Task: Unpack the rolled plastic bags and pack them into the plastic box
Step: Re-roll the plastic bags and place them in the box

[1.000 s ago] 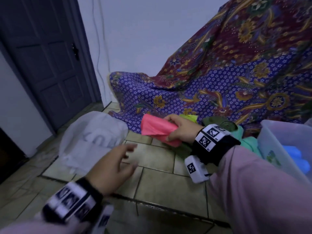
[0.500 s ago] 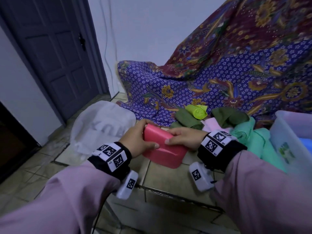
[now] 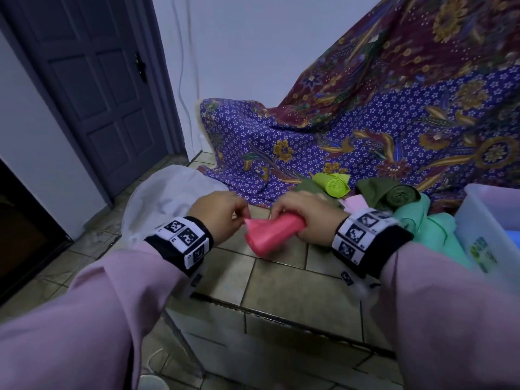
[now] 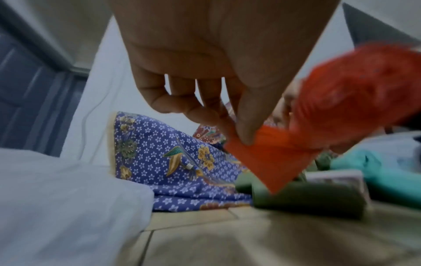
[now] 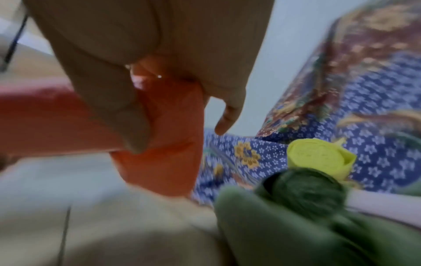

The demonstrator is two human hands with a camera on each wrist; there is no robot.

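I hold a red roll of plastic bags (image 3: pixel 271 235) above the tiled floor. My right hand (image 3: pixel 304 218) is wrapped round the roll's right end (image 5: pixel 159 115). My left hand (image 3: pixel 222 212) pinches the loose corner of the roll's outer bag (image 4: pixel 262 149) between thumb and fingers. The clear plastic box (image 3: pixel 495 229) stands at the right edge with something blue inside. A lime green roll (image 3: pixel 333 184) (image 5: pixel 318 158), dark green rolls (image 3: pixel 394 195) (image 5: pixel 303 190) and loose teal bags (image 3: pixel 427 229) lie on the floor behind my hands.
A big white plastic bag (image 3: pixel 166 201) lies on the floor to the left. A patterned purple and maroon cloth (image 3: pixel 365 122) drapes over something at the back. A dark door (image 3: pixel 98 80) stands at the left. A step edge (image 3: pixel 281 313) crosses the tiles below my wrists.
My left hand came in from the lower left, took the roll's left end, and now pinches its loose corner. The right hand has shifted its hold and tilted the roll.
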